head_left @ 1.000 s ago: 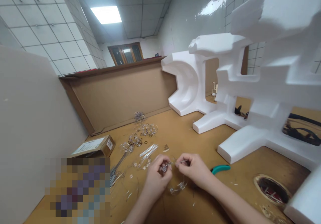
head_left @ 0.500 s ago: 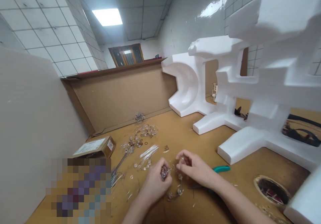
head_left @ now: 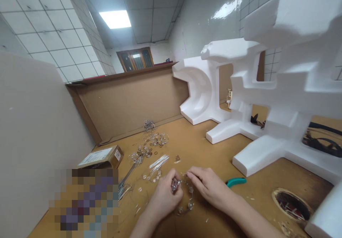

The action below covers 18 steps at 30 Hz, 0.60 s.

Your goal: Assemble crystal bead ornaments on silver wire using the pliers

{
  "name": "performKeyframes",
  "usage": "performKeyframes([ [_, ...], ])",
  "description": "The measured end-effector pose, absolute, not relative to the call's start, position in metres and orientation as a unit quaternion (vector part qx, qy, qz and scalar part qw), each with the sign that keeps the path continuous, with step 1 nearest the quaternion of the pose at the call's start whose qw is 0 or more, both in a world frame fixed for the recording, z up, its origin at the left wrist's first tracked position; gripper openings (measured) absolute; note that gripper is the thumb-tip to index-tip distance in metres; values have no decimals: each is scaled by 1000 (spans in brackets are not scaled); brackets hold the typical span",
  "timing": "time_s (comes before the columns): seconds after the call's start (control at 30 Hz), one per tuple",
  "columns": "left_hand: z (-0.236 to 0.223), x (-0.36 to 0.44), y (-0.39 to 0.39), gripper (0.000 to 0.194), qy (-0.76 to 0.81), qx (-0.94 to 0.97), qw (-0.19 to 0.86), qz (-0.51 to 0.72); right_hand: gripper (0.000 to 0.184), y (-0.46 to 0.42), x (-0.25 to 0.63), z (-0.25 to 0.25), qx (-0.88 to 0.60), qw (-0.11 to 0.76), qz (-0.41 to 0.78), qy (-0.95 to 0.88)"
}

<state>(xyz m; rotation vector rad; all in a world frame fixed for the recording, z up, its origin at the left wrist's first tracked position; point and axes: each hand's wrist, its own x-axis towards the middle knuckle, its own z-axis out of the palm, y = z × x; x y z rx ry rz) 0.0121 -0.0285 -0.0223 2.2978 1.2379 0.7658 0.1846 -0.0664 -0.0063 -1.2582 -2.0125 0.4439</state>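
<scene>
My left hand [head_left: 165,194] pinches a small clear bead on a wire at its fingertips. My right hand [head_left: 210,186] sits just to its right, fingertips together on the same thin wire. From between the two hands a short strand of clear crystal beads [head_left: 186,205] hangs down onto the brown cardboard work surface [head_left: 192,149]. Both hands are low in the view, near the front edge.
Loose clear beads, small rings and wire pins [head_left: 151,146] lie scattered behind the hands. A small cardboard box [head_left: 103,157] sits at the left, teal-handled pliers [head_left: 235,181] to the right. Large white foam blocks [head_left: 269,99] fill the right side. A round hole [head_left: 292,203] opens at the right front.
My right hand drew back toward the left hand after lifting a little. The bead strand now hangs lower and nearer the left hand. The camera view shifted slightly.
</scene>
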Motion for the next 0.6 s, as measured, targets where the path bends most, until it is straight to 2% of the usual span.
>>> performKeyframes([
  [0.13, -23, 13, -30, 11, 451, 830, 197, 263, 29, -67, 181, -11, -528, 302, 103, -787],
  [0.4, -22, 16, -35, 13, 453, 836, 192, 243, 20, -72, 174, -16, -541, 260, 28, -799],
  [0.6, -25, 16, -34, 16, 457, 830, 205, 247, 21, -73, 169, -17, -541, 233, -4, -808],
])
